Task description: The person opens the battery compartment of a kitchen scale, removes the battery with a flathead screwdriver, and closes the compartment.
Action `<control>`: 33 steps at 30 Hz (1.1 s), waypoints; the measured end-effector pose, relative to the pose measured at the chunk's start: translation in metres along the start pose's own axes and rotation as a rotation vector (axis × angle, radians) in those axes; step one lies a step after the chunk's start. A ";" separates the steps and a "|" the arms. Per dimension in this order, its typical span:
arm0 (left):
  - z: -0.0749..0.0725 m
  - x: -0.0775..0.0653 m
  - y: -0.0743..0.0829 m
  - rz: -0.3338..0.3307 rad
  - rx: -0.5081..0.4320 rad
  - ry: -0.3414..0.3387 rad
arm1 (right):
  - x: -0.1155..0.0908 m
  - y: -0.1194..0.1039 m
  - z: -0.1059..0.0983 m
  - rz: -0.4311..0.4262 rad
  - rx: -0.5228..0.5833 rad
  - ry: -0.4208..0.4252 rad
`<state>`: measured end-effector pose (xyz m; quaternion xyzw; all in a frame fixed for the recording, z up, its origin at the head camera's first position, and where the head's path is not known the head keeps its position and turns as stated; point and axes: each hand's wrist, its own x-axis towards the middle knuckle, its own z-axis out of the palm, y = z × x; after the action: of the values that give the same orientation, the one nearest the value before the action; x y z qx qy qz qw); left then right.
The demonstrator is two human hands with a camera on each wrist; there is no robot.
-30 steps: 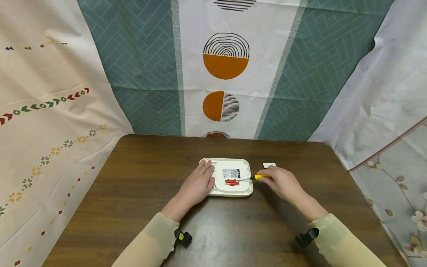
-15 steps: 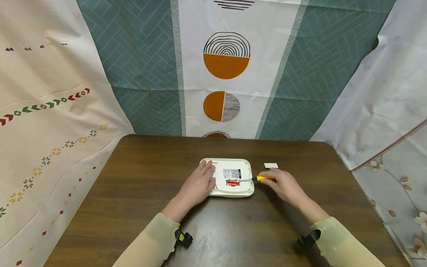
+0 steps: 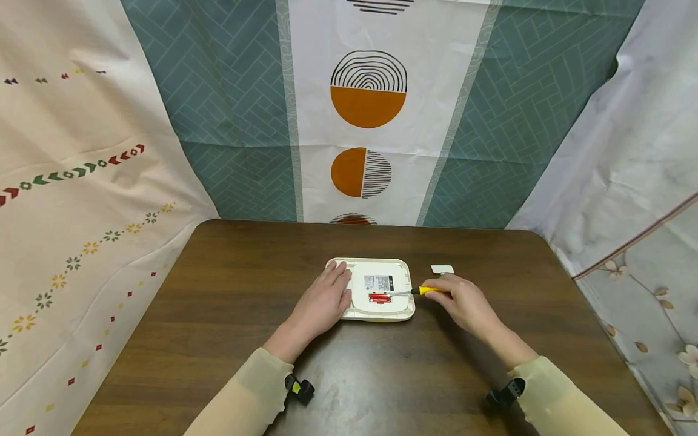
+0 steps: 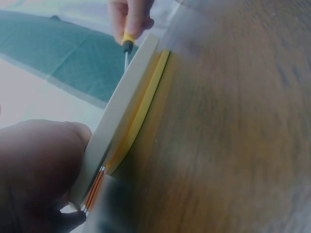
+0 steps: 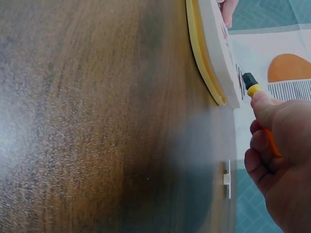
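A white rectangular device with rounded corners (image 3: 392, 272) lies on the table with its label and battery bay facing up. Red batteries (image 3: 380, 298) sit in the bay. My left hand (image 3: 323, 298) rests on the device's left end, its fingers stretched out over the surface. From the right, my right hand (image 3: 462, 302) grips a screwdriver (image 3: 427, 290) by its yellow-orange handle, also seen in the right wrist view as the screwdriver (image 5: 251, 83). Its thin metal shaft points left, with the tip at the right end of the batteries. A yellow layer (image 4: 138, 116) shows beneath the device.
A small white cover piece (image 3: 442, 269) lies on the brown wooden table (image 3: 245, 339), behind and right of the device. Patterned cloths (image 3: 234, 109) hang at the back and both sides of the table.
The screwdriver and right hand shift only slightly, the tip staying at the batteries. The left hand and the device keep their places.
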<state>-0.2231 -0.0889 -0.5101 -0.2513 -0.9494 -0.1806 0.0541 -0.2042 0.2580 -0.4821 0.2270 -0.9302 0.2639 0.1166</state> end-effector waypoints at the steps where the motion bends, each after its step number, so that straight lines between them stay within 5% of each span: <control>1: 0.000 0.000 0.000 0.003 0.000 0.005 | 0.000 0.000 0.000 0.005 0.003 -0.001; 11: 0.002 -0.001 -0.001 -0.001 0.000 -0.009 | -0.004 -0.001 0.000 0.033 -0.009 -0.020; 21: -0.001 0.000 -0.002 0.014 -0.006 0.012 | 0.012 -0.024 -0.012 -0.331 -0.325 0.113; 24: 0.000 0.000 -0.003 0.014 0.006 0.016 | 0.013 -0.024 -0.011 -0.285 -0.286 0.076; 33: -0.001 -0.001 -0.004 0.010 0.002 0.010 | 0.002 -0.007 0.000 0.060 0.022 -0.078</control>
<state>-0.2244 -0.0930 -0.5109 -0.2552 -0.9480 -0.1805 0.0600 -0.2022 0.2523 -0.4784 0.2101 -0.9375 0.2686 0.0699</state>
